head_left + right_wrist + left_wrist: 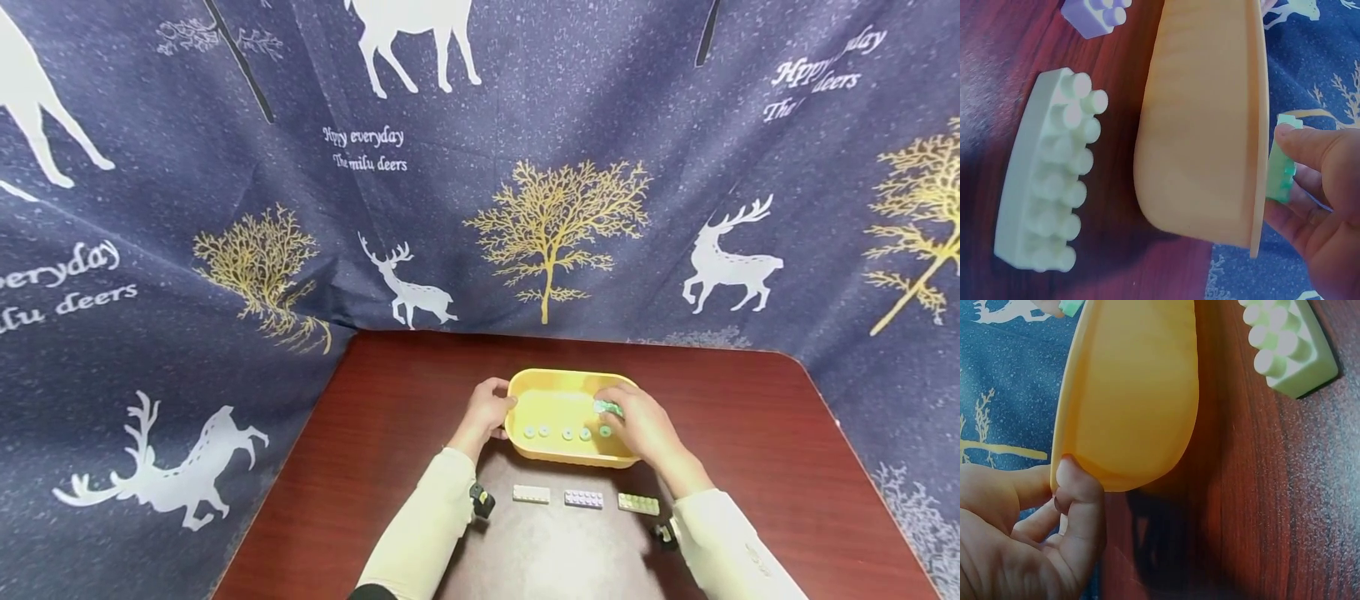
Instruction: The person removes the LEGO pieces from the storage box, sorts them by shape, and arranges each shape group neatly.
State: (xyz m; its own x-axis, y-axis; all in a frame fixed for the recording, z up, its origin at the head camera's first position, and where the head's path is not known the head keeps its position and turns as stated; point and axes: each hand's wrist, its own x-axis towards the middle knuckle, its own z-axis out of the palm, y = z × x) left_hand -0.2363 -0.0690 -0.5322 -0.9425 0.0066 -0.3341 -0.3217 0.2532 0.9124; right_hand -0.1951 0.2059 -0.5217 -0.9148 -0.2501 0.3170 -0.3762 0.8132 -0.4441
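A yellow basin [555, 456] stands on the table. At its left end my left hand [486, 411] grips the rim between thumb and fingers, seen closely in the left wrist view, where the basin's outer wall [1141, 394] shows. Over the basin's right end, my right hand [643, 423] pinches a small green studded toy brick [1280, 165] at the rim's height. Several small round pale blue-green pieces [567, 433] lie in a row along the near side of the basin's inside.
Before the basin lie three studded toy bricks in a row: a cream one [531, 494], a purple one [583, 499] and a pale green one [638, 503]. A dark blue cloth [442, 217] with deer and trees hangs behind the red-brown table [720, 400].
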